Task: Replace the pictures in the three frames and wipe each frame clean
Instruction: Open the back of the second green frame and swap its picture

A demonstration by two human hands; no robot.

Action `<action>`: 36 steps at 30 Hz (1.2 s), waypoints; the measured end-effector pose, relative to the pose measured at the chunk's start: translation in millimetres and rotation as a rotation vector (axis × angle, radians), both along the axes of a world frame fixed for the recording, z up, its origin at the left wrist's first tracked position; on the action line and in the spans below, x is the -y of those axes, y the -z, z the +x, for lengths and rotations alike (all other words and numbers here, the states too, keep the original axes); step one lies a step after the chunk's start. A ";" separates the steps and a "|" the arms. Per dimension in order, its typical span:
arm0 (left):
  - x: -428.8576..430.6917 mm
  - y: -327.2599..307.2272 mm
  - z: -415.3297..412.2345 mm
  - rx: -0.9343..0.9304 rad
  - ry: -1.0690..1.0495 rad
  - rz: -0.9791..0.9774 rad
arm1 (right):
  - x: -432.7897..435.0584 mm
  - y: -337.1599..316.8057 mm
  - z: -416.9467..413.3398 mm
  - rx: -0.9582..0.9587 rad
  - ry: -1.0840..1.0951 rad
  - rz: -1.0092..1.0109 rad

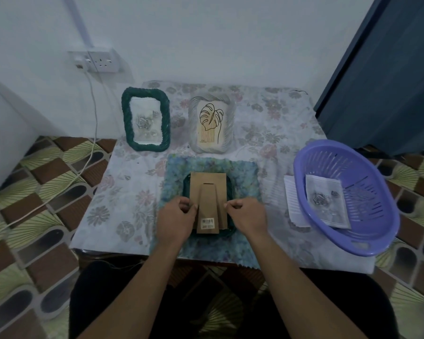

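While the person sat at the table, both hands worked at a dark green frame lying face down between them, its cardboard backing and folded stand turned upward. The left hand had its fingers curled in and seemed to pinch the backing's left edge. The right hand mirrored it on the opposite edge, thumb and forefinger drawn together. Whatever small catch they held was too tiny for me to make out. I judged that gripping both sides at once would let the board come away evenly and free the picture.

Under the hands lay a mottled blue cloth, probably put there to spare the glass and to be ready for wiping. Beyond the left hand's knuckles lay a second green frame, face up with a rose picture. Beyond the fingertips of both, a pale silvery frame showed a leaf drawing. Well out past the right hand sat a purple basket with a rose print in it, within easy reach. White paper poked out from beneath its near rim.
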State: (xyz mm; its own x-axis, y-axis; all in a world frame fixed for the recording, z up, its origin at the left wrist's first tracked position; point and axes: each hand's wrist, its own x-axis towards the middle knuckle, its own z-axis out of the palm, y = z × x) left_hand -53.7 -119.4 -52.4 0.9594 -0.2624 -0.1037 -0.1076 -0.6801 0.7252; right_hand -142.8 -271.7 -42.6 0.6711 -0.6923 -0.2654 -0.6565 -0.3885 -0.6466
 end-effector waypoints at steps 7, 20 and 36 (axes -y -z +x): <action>-3.0 6.0 2.1 0.075 0.036 -0.004 | -5.7 0.2 0.9 -0.034 0.001 -0.052; -4.6 20.8 5.4 0.151 0.064 0.127 | -7.5 -4.0 2.4 -0.152 -0.029 -0.188; -2.5 29.0 12.3 0.139 0.073 0.196 | -4.2 -7.5 8.9 -0.152 0.006 -0.119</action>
